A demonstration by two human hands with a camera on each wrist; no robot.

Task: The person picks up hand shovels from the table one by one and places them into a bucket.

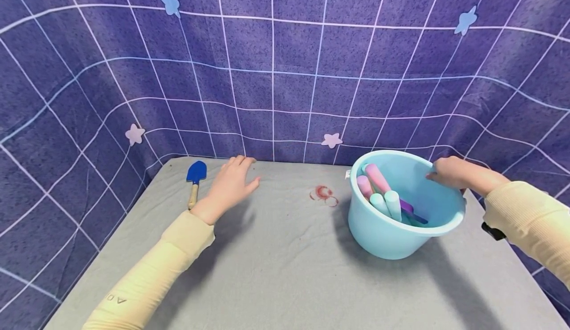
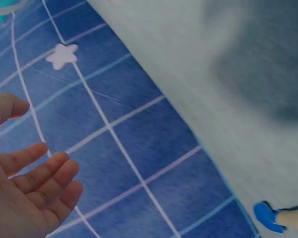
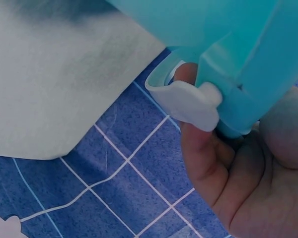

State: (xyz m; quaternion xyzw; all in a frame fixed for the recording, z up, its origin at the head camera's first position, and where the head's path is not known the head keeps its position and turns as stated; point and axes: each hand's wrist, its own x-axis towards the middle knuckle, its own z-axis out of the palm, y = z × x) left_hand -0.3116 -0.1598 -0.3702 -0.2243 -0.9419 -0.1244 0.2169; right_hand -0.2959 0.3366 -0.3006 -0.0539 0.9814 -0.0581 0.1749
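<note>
My right hand (image 1: 458, 171) grips the right rim of a light blue bucket (image 1: 392, 243), the fingers curled over its edge. In the right wrist view, the fingers (image 3: 201, 156) bend around the rim beside a white handle fitting (image 3: 193, 101). The bucket leans, and whether its base touches the table is unclear. Inside are pink handles (image 1: 376, 178), pale teal handles (image 1: 394, 205) and a purple piece (image 1: 405, 206); their lower ends are hidden. My left hand (image 1: 229, 186) hovers over the table holding nothing, fingers spread loosely. Left of it lies a toy shovel (image 1: 196, 171) with a blue blade and wooden handle.
A grey cloth covers the table (image 1: 285, 270), with reddish ring stains (image 1: 323, 195) near the back middle. A purple curtain (image 1: 285, 87) with grid lines and stars surrounds the back and sides. Something black (image 1: 493, 231) shows under the right sleeve.
</note>
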